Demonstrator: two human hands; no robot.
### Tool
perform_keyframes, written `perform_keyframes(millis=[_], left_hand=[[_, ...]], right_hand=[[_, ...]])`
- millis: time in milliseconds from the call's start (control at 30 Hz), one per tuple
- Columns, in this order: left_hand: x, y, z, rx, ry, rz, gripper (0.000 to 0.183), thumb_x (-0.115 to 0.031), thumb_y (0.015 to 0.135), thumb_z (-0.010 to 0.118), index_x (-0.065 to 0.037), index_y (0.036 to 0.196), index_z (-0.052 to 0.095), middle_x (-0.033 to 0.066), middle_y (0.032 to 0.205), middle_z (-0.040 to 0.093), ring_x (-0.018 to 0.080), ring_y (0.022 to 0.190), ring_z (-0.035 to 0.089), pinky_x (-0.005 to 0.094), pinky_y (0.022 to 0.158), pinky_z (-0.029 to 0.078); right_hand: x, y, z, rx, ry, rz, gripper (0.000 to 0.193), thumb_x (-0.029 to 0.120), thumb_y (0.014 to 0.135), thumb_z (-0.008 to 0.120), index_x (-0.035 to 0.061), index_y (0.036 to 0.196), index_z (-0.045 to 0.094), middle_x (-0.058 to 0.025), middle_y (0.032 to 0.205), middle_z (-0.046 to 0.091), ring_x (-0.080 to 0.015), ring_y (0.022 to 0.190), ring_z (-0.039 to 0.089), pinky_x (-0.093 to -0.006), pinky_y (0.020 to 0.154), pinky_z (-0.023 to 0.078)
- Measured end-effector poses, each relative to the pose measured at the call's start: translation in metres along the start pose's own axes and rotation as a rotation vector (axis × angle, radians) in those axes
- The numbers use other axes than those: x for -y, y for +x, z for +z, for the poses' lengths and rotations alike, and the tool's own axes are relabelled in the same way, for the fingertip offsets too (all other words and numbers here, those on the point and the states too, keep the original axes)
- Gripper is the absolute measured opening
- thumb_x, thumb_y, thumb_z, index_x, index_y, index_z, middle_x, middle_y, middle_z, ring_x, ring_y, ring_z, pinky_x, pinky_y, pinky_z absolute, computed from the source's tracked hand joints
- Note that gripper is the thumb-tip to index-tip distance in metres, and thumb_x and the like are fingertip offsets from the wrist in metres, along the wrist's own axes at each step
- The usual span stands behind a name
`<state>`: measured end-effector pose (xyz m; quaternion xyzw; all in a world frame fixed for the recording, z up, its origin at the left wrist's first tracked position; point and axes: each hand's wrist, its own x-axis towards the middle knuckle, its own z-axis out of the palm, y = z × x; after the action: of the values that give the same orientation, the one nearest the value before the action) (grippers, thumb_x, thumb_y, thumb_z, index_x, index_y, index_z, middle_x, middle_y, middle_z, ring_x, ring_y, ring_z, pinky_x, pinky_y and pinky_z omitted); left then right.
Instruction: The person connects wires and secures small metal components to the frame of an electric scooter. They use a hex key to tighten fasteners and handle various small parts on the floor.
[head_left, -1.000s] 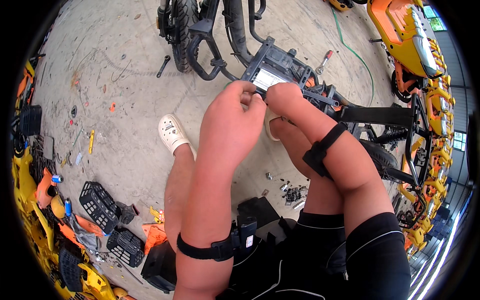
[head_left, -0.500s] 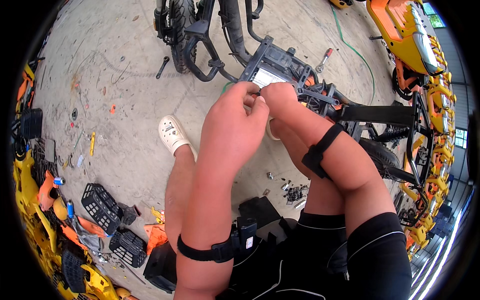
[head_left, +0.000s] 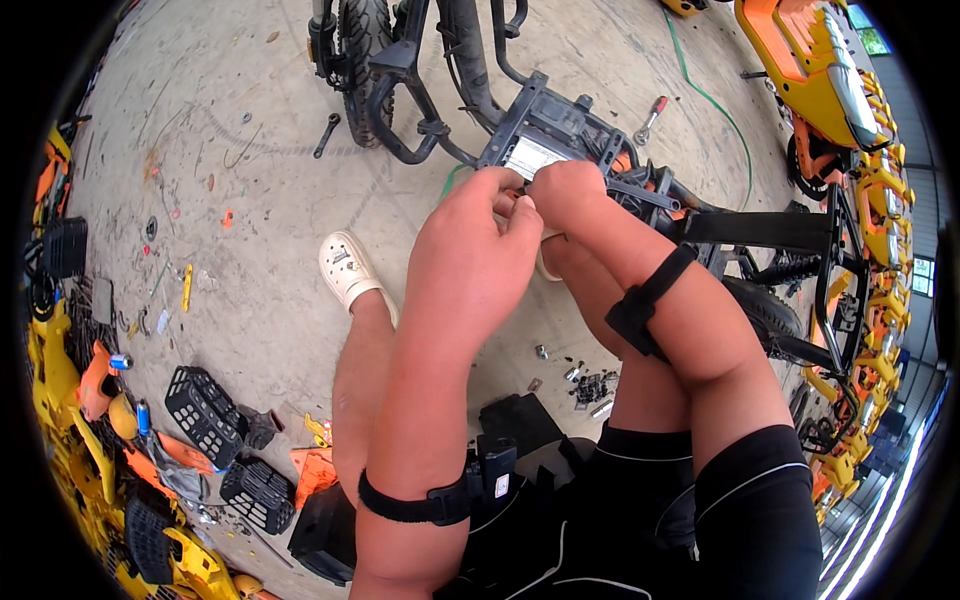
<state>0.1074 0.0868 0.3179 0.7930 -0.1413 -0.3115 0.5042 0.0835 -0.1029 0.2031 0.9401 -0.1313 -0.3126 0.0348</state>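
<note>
Both of my hands are over the black vehicle frame [head_left: 545, 105], close together beside a white label [head_left: 530, 157]. My left hand [head_left: 478, 235] has its thumb and fingers drawn together near a small dark piece, too hidden to name. Almost touching its fingertips is my right hand [head_left: 567, 192], curled closed with its knuckles up; whatever it grips is hidden under the fingers. A long dark bar, shaped like a wrench [head_left: 645, 193], reaches out to the right of my right hand; I cannot tell whether the hand touches it.
A front wheel [head_left: 365, 75] stands at the top. A red-handled ratchet [head_left: 651, 120] and a dark wrench [head_left: 326, 135] lie on the concrete floor. Small bolts [head_left: 595, 388] are scattered near my legs. Yellow and orange body parts [head_left: 70, 410] pile up left; yellow vehicles [head_left: 820, 80] line the right.
My right hand has shifted very slightly up and turned a little against the left fingertips. Both hands stay at the same spot on the frame.
</note>
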Motion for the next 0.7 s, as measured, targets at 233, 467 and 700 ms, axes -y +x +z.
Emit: perform_keyframes(millis=[233,467,700], left_hand=[[0.001,0.000,0.002,0.001,-0.011,0.005,0.031,-0.022,0.094,0.059,-0.003,0.118,0.065,0.0103,0.099,0.070,0.0255,0.086,0.069,0.0374,0.078,0.053],[0.001,0.001,-0.001,0.018,-0.043,-0.018,0.031,-0.019,0.095,0.062,-0.002,0.121,0.064,0.0047,0.095,0.065,0.0126,0.081,0.061,0.0292,0.074,0.050],[0.003,0.002,-0.001,-0.011,-0.017,-0.008,0.030,-0.022,0.093,0.061,-0.003,0.117,0.065,0.0104,0.099,0.070,0.0253,0.086,0.069,0.0368,0.079,0.053]], right_hand=[[0.002,-0.004,-0.014,0.061,0.015,0.009,0.027,0.019,0.089,0.059,0.0088,0.105,0.077,-0.0116,0.108,0.075,-0.0274,0.097,0.073,-0.0378,0.079,0.058],[0.001,0.000,-0.006,-0.037,0.060,-0.046,0.028,0.027,0.088,0.061,0.0050,0.096,0.076,-0.0150,0.098,0.075,-0.0292,0.090,0.074,-0.0401,0.075,0.059],[0.005,-0.003,-0.015,0.141,0.022,-0.007,0.031,0.021,0.089,0.058,0.0087,0.112,0.076,-0.0115,0.115,0.074,-0.0270,0.105,0.072,-0.0379,0.085,0.056]])
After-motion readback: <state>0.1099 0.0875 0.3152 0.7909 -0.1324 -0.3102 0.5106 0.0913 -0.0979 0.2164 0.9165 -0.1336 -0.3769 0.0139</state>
